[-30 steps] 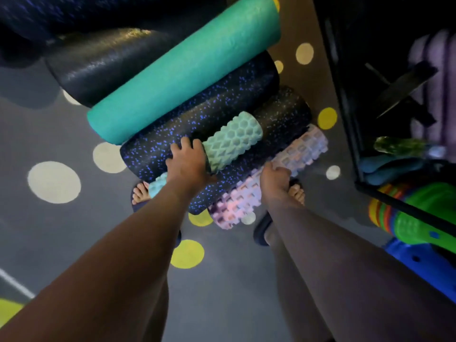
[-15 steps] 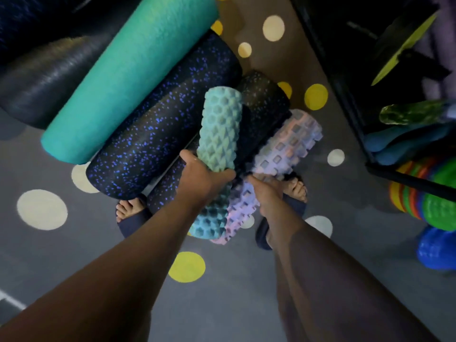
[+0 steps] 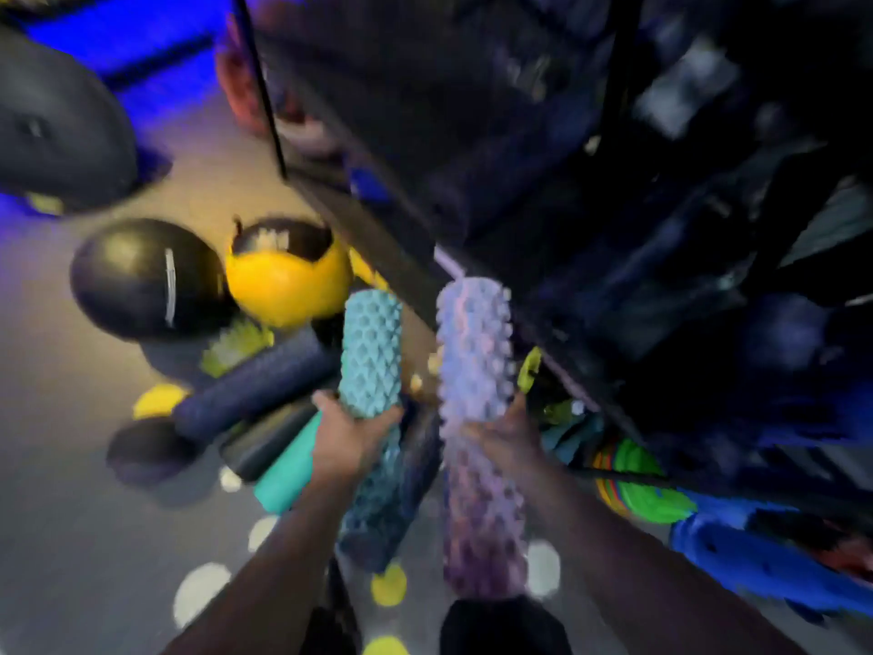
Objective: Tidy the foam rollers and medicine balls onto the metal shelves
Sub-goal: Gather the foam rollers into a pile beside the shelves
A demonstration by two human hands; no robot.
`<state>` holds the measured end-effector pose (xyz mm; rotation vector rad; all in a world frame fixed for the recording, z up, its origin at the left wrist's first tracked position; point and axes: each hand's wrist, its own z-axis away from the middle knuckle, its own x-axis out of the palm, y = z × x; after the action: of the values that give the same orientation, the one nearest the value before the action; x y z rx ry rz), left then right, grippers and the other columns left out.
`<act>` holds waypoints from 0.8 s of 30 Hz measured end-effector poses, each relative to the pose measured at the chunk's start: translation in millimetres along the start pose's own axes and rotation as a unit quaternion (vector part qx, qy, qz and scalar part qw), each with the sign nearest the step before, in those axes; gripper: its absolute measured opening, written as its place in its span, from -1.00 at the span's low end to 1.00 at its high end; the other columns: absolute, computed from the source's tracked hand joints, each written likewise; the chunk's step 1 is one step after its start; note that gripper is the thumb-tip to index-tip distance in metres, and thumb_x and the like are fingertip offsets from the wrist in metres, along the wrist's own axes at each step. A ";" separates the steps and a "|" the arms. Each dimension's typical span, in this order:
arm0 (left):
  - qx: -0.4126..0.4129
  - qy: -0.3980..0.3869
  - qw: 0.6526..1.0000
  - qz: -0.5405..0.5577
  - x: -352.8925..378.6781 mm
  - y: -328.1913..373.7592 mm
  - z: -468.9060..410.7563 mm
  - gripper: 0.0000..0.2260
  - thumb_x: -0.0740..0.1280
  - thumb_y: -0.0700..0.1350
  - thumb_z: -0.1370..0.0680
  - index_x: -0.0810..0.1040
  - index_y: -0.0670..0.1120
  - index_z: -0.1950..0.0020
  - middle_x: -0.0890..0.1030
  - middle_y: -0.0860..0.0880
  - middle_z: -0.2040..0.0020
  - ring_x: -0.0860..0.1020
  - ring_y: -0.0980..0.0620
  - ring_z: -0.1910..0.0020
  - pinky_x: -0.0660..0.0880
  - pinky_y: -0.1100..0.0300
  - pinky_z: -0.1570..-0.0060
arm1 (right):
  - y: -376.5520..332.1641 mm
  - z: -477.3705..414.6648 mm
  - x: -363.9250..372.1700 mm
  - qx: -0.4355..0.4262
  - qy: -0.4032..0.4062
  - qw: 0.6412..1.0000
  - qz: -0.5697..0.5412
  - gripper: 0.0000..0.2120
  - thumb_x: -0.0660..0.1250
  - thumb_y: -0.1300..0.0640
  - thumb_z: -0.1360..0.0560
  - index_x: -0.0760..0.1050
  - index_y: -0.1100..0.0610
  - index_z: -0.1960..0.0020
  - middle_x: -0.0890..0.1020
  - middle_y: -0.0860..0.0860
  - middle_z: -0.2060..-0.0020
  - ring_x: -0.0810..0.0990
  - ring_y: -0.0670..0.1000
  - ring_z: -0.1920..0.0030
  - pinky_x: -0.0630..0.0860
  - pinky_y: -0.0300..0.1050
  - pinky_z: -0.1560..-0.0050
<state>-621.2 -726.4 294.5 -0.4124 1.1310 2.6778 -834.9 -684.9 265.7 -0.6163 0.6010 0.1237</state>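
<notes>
Beside blurred shelf (image 3: 378, 238): left hand (image 3: 347, 442) grips teal roller (image 3: 371, 352), right hand (image 3: 508, 442) lilac roller (image 3: 475, 347).

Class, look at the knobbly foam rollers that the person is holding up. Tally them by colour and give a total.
teal knobbly roller, in the left hand: 1
lilac knobbly roller, in the right hand: 1
Total: 2

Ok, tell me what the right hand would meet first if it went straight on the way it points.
Probably the front edge of the metal shelf: the right hand holds the lilac roller pointing up at it. Blur leaves depth unclear.
</notes>
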 end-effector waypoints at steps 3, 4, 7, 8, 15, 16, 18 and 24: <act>0.058 -0.034 0.993 0.102 -44.9 102.5 23.0 -0.30 0.59 0.09 -0.34 0.29 -0.08 -0.29 0.55 -0.05 -0.06 0.56 -0.04 0.09 0.53 0.24 0.12 | -89.9 51.6 -44.1 -0.122 0.002 0.992 -0.011 -0.24 0.65 0.00 -0.23 0.29 -0.08 -0.27 0.57 -0.07 -0.20 0.58 -0.04 -0.16 0.47 -0.22 -0.09; 0.078 -0.038 0.988 0.124 -56.0 125.8 32.6 -0.28 0.58 0.11 -0.33 0.28 -0.13 -0.28 0.57 -0.09 -0.08 0.57 -0.07 0.07 0.54 0.21 0.16 | -109.5 66.0 -55.2 -0.155 0.012 0.988 -0.018 -0.27 0.67 0.03 -0.23 0.30 -0.05 -0.22 0.57 -0.05 -0.20 0.58 -0.04 -0.17 0.48 -0.18 -0.10; 0.143 -0.015 0.980 0.136 -69.0 183.3 52.8 -0.26 0.58 0.23 -0.33 0.29 -0.12 -0.24 0.64 -0.09 -0.15 0.65 -0.15 -0.07 0.62 -0.12 -0.06 | -172.8 112.9 -105.8 -0.208 0.047 0.977 -0.015 -0.23 0.65 -0.08 -0.25 0.28 0.04 -0.27 0.57 -0.03 -0.07 0.57 0.03 -0.10 0.50 -0.08 -0.10; 0.168 -0.018 0.974 0.151 -69.8 202.5 63.8 -0.26 0.59 0.23 -0.34 0.30 -0.13 -0.26 0.64 -0.08 -0.15 0.65 -0.14 -0.08 0.61 -0.15 -0.11 | -189.3 123.8 -127.3 -0.202 0.064 0.977 -0.023 -0.23 0.63 -0.11 -0.27 0.28 0.04 -0.30 0.54 -0.07 -0.01 0.55 0.02 -0.07 0.49 -0.10 -0.07; 0.211 -0.131 0.955 0.163 -23.0 329.7 138.1 -0.14 0.64 0.34 -0.15 0.34 -0.02 -0.25 0.64 -0.05 -0.13 0.68 -0.11 -0.05 0.61 -0.20 -0.13 | -218.7 166.2 -307.3 -0.206 0.228 0.949 -0.077 -0.07 0.62 -0.22 -0.13 0.33 0.03 -0.37 0.60 -0.08 -0.11 0.59 -0.03 -0.12 0.54 -0.12 -0.12; 0.214 -0.155 0.951 0.157 -12.2 341.4 148.6 -0.13 0.64 0.32 -0.19 0.31 -0.03 -0.28 0.62 -0.05 -0.12 0.67 -0.11 -0.03 0.61 -0.17 -0.14 | -217.2 170.5 -329.4 -0.217 0.240 0.945 -0.053 -0.05 0.63 -0.22 -0.14 0.31 0.02 -0.39 0.61 -0.07 -0.07 0.59 -0.03 -0.07 0.53 -0.14 -0.09; 0.220 -0.177 0.945 0.166 12.0 359.2 172.3 -0.21 0.60 0.19 -0.36 0.19 -0.05 -0.33 0.56 -0.01 -0.07 0.62 -0.04 0.02 0.57 -0.04 -0.12 | -217.0 177.5 -366.6 -0.237 0.238 0.942 -0.012 -0.03 0.66 -0.20 -0.17 0.29 0.02 -0.43 0.60 -0.06 0.03 0.58 -0.04 0.04 0.51 -0.18 0.04; 0.224 -0.166 0.930 0.239 78.2 414.3 234.9 -0.37 0.55 0.13 -0.41 0.24 0.00 -0.25 0.56 0.00 -0.12 0.60 0.05 0.01 0.56 0.06 -0.09 | -224.6 184.0 -462.9 -0.243 0.198 0.948 -0.057 -0.33 0.67 -0.08 -0.26 0.46 0.01 -0.27 0.55 -0.05 0.29 0.44 -0.13 0.43 0.30 -0.29 0.48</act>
<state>-857.3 -834.0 701.4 0.4324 1.8396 2.5757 -1062.0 -731.7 760.5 -1.1705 0.9330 0.0365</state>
